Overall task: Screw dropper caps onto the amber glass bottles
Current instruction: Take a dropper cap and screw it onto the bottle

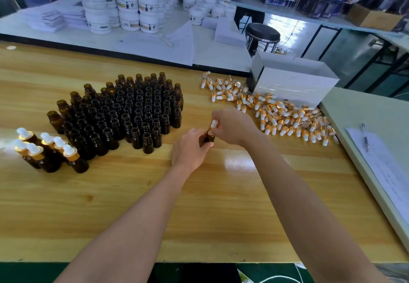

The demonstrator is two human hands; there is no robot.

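**Capping one bottle: cross-thread and knock-over risks**

Head view. The left hand point(190, 147) was curled round an amber glass bottle point(209, 138) near the middle of the tabletop point(221, 194). The right hand point(232, 128) pinched a dropper cap point(213, 124) at the bottle's neck, white bulb up. Could not tell whether the threads had caught.

Risks:
- The cap looked slightly tilted. Turning it that way could cross-thread it or leave it loose.
- The open bottles point(132, 114) stood packed just left of the hands. A sweeping forearm could topple them.
- The loose dropper caps point(283, 117) lay heaped on the right and could roll.
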